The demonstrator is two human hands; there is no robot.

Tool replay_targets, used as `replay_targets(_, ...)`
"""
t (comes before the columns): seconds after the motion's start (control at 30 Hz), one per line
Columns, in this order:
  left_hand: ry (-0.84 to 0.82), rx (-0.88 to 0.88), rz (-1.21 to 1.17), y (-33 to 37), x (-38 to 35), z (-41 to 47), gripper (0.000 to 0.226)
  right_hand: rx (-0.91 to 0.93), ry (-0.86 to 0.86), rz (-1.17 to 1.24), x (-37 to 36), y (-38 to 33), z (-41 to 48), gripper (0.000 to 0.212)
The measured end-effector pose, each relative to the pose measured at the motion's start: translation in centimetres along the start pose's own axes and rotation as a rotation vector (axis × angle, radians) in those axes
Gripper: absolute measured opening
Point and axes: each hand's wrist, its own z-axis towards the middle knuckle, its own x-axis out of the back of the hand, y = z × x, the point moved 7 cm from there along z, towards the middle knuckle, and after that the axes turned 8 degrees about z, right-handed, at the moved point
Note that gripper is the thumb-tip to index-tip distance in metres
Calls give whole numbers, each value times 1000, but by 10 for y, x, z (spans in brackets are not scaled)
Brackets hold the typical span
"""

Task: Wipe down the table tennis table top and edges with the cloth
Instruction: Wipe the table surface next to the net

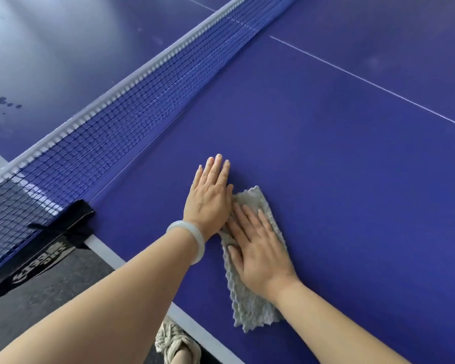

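Desk (352, 166) first: its blue top fills the view, with the white border (108, 252) along the near side and the net (116, 114) stretched across from its clamp (69, 219) at the near corner. The near half looks evenly coloured, while the far half beyond the net shows haze and smears. I judge the job well short of done, with that half and the edges left to do. Cloth (250, 308), grey and nubbly, lies folded into a long strip on the near half, close to the border and well apart from the net. Right grip (258, 248) lies flat on it, fingers straight and slightly fanned, palm pressing the strip to the surface; nothing is pinched. Left grip (210, 198) lies flat just beside it, fingers straight and close together on bare blue. Its heel touches or overlaps the cloth's edge; I cannot tell which. To do this stroke well, I would bring the left palm fully onto the strip so both press evenly. Then push in long, straight, overlapping passes parallel to the net, and refold to a fresh face once one side greys. The pale bangle (192, 239) on the left wrist sits near the surface and could scrape; lifting the wrist a little would spare the paint. Smallest, the dark blotches (0, 106) on the far half will probably need a slower, firmer rub
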Motion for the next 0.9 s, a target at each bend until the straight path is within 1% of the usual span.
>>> replay_targets(0.03, -9, -4, 14, 2, -4, -1, 55, -59, 19, -12, 8, 31, -4, 62)
replay_targets(0.07, -10, -4, 33, 3, -7, -3, 56, -159, 61, -42, 19, 66, -8, 63)
replay_targets(0.13, -6, 10, 47, 3, -11, -4, 57, -446, 124, -61, 41, 140, -10, 65)
replay_targets(0.2, -11, 17, 49, 3, -12, -4, 58, -702, 169, -37, 54, 175, -10, 63)
replay_targets(0.23, -9, 20, 52, 3, -12, -4, 58, -781, 195, -9, 54, 172, -6, 64)
replay_targets(0.27, -6, 21, 56, 2, -11, -4, 58, -796, 208, 13, 49, 155, -1, 65)
replay_targets(0.3, -6, 20, 60, 2, -10, -4, 58, -735, 224, 23, 41, 130, 3, 66)
replay_targets(0.33, -5, 18, 66, 3, -10, -4, 57, -609, 223, 13, 31, 97, 6, 68)
replay_targets(0.4, 4, 14, 78, 3, -9, -3, 57, -281, 116, 7, 9, 38, -7, 69)
replay_targets(0.43, 6, 13, 83, 4, -9, -3, 57, -148, 84, 10, 6, 29, -20, 68)
replay_targets(0.47, 5, 16, 83, 4, -9, -2, 57, -73, 69, 9, 7, 34, -35, 67)
replay_targets(0.5, 5, 23, 78, 5, -9, -2, 57, -76, 53, 10, 11, 53, -48, 66)
replay_targets(0.57, 0, 38, 73, 6, -9, -3, 57, -211, 67, -25, 28, 109, -67, 63)
replay_targets(0.67, -16, 45, 84, 8, -9, -1, 57, -565, 149, -48, 58, 193, -64, 64)
replay_targets(0.73, -21, 44, 92, 9, -9, 0, 58, -799, 181, -16, 63, 208, -41, 65)
replay_targets(0.77, -23, 43, 93, 9, -9, 0, 57, -861, 198, 23, 61, 198, -27, 66)
replay_targets(0.8, -21, 42, 92, 8, -9, -1, 57, -846, 212, 48, 56, 180, -14, 66)
replay_targets(0.83, -19, 42, 90, 7, -9, -2, 57, -749, 225, 54, 48, 153, -1, 67)
replay_targets(0.87, -15, 40, 91, 6, -9, -2, 57, -602, 214, 44, 39, 122, 5, 67)
replay_targets(0.9, -12, 35, 95, 6, -8, -2, 56, -441, 167, 29, 30, 92, 1, 67)
